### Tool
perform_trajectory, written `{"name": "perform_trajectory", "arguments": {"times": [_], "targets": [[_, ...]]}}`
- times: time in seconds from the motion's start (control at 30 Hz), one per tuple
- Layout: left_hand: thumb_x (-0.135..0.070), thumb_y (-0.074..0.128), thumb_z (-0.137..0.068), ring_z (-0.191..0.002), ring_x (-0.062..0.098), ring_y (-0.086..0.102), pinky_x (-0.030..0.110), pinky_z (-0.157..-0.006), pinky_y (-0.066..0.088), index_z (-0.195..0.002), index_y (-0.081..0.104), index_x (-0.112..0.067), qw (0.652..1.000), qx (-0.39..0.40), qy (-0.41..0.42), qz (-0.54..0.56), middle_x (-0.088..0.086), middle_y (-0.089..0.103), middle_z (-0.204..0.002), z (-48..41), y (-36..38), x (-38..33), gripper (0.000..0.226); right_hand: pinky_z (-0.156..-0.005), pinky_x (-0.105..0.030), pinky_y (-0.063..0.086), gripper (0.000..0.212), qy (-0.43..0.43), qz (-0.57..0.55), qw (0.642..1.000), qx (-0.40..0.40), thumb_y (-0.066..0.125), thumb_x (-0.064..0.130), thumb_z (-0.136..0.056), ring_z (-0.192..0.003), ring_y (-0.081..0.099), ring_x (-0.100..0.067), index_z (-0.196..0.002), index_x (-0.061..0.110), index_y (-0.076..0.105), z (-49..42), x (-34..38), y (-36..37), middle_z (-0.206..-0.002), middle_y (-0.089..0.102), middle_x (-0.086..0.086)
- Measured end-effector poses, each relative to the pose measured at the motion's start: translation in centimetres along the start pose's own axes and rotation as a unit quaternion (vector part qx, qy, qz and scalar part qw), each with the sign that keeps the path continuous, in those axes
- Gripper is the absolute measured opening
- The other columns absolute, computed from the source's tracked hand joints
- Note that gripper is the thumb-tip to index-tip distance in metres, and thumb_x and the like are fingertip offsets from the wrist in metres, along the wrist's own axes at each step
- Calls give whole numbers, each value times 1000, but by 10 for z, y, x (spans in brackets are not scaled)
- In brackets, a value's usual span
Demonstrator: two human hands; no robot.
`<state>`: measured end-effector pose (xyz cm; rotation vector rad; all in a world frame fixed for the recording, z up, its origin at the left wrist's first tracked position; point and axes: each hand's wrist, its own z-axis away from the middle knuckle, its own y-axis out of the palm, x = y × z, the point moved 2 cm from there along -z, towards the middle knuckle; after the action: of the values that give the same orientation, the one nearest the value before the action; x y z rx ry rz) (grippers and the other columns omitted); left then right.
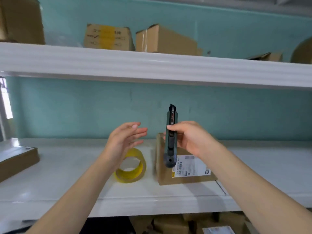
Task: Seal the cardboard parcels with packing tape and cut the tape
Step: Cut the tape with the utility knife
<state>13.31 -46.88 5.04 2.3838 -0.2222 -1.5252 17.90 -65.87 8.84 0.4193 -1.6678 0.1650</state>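
Parcel first: one brown cardboard parcel [185,180] lies flat on the white shelf [67,179] right in front of me. It has one white label [190,168] on top. Just beside it, on its left, stands one roll of yellow tape [135,175]. The roll stands on its edge, and its hole faces me.

I hold one knife [170,137] up in the air, in front of the parcel. It is dark and long, and its thin end points up. My right hand [192,141] pinches it round the middle with thumb and fingers.

My left hand [125,141] holds nothing. Its fingers are straight and spread a little. It is in the air in front of the tape roll and hides part of it.

Far to the left on the same shelf lies one more flat brown parcel [16,161].

Above me is a second white shelf [152,68]. I count three brown boxes on it that show well: one big [22,19], one with a yellow stripe [108,37], one plain [165,40]. More brown shapes sit at its right end, too blurry to count.
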Motion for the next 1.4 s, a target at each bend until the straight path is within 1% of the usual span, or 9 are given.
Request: {"name": "perform_trajectory", "arguments": {"times": [0.33, 0.43, 0.6, 0.77, 0.83, 0.9, 1.03, 1.3, 1.4], "targets": [[-13, 52, -86, -85, 21, 70, 37, -87, 49, -95, 62, -6, 997, -68, -2, -39, 16, 70, -92, 7, 14, 11, 15, -56, -28, 54, 8, 24, 18, 999, 15, 66, 2, -79, -68, 70, -25, -85, -1, 61, 5, -4, -60, -72, 72, -13], [2, 61, -84, -90, 24, 63, 29, -85, 49, -93, 63, -8, 980, -94, 38, -173, 11, 69, -89, 8, -1, 11, 14, -56, -27, 55, 7, 8, 58, 998, 9, 67, 4, -79, -65, 70, -21, -83, 1, 62, 7, -3, -56, -72, 73, -12], [-25, 83, -68, -115, 15, 51, 24, -97, 37, -116, 56, -23, 854, -2, 29, -519, -2, 56, -119, 7, -15, 17, 56, -49, -26, 49, 4, -28, 225, 974, 22, 60, 4, -75, -49, 59, -19, -78, 4, 60, 11, 10, -32, -72, 71, -12], [-75, 54, -67, -119, 25, 46, 36, -99, 33, -125, 53, -20, 598, 6, 42, -801, 2, 50, -128, 7, -1, 42, 79, -50, -31, 46, 4, -75, 418, 905, 22, 56, 5, -71, -49, 52, -26, -72, 6, 52, 8, 18, 6, -58, 51, -11], [-69, 46, -74, -112, 27, 49, 37, -94, 32, -112, 58, -17, 555, -14, 74, -829, 5, 55, -118, 9, 8, 57, 66, -47, -26, 34, 14, -132, 503, 854, 5, 58, 10, -70, -48, 43, -23, -63, 10, 46, 3, 22, 23, -53, 43, -6], [-58, 41, -80, -105, 29, 50, 38, -89, 33, -101, 59, -15, 544, -25, 95, -833, 6, 58, -108, 10, 13, 65, 51, -44, -27, 22, 27, -167, 555, 815, -7, 59, 12, -70, -48, 31, -21, -55, 12, 37, -1, 25, 38, -49, 33, -4], [-45, 40, -80, -101, 30, 52, 38, -83, 35, -99, 55, -16, 556, -54, 87, -825, 6, 59, -103, 7, 4, 64, 37, -43, -25, 20, 32, -92, 588, 804, 15, 60, 12, -71, -47, 29, -19, -51, 12, 35, -12, 18, 51, -49, 31, -3], [-57, 28, -74, -109, 29, 50, 33, -81, 42, -136, 42, -32, 588, 8, 100, -803, 7, 54, -112, 2, -28, 45, 69, -58, -28, 37, 6, 22, 544, 836, 61, 64, 8, -64, -56, 48, -23, -65, 4, 59, -18, 22, 45, -64, 55, -13], [-53, 31, -75, -105, 31, 51, 34, -80, 41, -134, 45, -32, 598, -7, 101, -795, 8, 55, -108, 4, -24, 46, 64, -60, -29, 40, 10, 38, 587, 805, 81, 67, 15, -63, -59, 53, -24, -64, 5, 63, -23, 24, 49, -65, 59, -11]]}}
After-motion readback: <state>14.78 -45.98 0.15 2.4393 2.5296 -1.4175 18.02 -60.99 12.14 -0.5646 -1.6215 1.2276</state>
